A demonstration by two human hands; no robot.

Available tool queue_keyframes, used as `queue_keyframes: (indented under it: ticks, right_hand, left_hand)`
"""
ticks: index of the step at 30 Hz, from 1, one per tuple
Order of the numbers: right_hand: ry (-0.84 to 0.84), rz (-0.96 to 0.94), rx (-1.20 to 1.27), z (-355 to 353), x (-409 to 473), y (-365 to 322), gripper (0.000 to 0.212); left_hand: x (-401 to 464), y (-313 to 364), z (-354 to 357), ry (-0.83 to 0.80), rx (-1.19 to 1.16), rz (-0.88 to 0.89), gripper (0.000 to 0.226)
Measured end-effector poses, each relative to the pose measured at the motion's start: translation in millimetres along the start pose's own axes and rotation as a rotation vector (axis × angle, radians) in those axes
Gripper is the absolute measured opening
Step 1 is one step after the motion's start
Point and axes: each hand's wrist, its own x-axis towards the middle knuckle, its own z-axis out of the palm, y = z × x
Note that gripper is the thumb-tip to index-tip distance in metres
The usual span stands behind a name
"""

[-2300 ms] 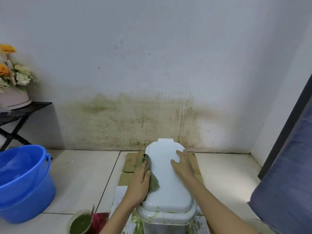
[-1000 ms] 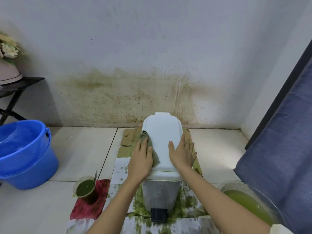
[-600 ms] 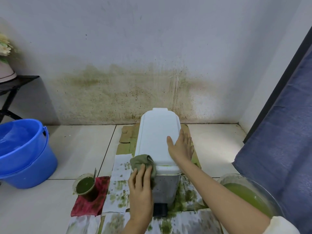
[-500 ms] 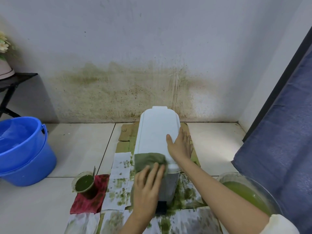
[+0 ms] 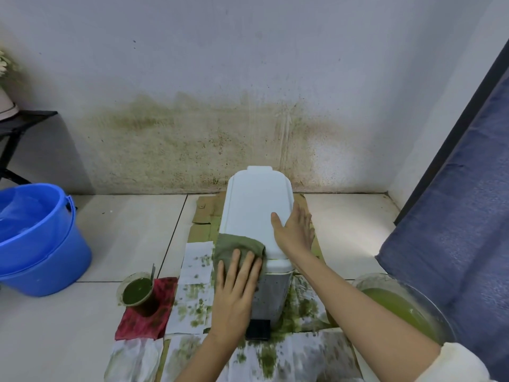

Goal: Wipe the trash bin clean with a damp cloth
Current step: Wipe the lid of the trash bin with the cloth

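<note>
Seemingly the lid (image 5: 256,208) under the flat, empty right hand (image 5: 296,232) looks clean, while the left hand (image 5: 237,288), fingers spread, presses the cloth (image 5: 234,245) on the bin (image 5: 272,293) front, speckled below.

Both forearms bare; white sleeve cuff (image 5: 457,362) on right arm, near elbow.

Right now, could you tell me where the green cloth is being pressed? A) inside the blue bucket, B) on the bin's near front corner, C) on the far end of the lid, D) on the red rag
B: the left hand flattens the green cloth over the trash bin's near front corner, below the lid.
</note>
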Motion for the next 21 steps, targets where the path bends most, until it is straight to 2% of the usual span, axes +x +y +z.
queue_keyframes:
  ticks: [2, 3, 6, 7, 10, 13, 16, 21]
  right_hand:
    - [0.003, -0.005, -0.011, 0, 0, 0, 0.072]
    - [0.005, -0.009, -0.024, 1, -1, 0, 0.072]
    - [-0.002, -0.023, -0.13, 3, -1, -1, 0.066]
    - [-0.01, -0.028, -0.185, 3, 0, -3, 0.062]
    - [-0.044, -0.041, -0.285, 5, 2, -6, 0.053]
    - [-0.042, -0.048, -0.24, 5, 4, -7, 0.051]
    - [-0.041, -0.066, -0.131, -2, 8, -4, 0.051]
    - [-0.047, -0.002, 0.044, -40, 12, 31, 0.05]
  left_hand:
    - [2, -4, -4, -0.046, -0.057, 0.003, 0.061]
    - [5, -4, -6, -0.062, -0.148, -0.072, 0.06]
    - [35, -3, -18, -0.062, -0.55, -0.549, 0.049]
    - [50, -9, -20, -0.091, -0.632, -0.636, 0.049]
    - [98, -47, -18, -0.245, -0.688, -0.632, 0.049]
    - [140, -78, -7, -0.386, -0.819, -0.633, 0.049]
    - [163, -76, -1, -0.396, -0.891, -0.687, 0.05]
    - [152, -27, 6, -0.417, -0.817, -0.519, 0.053]
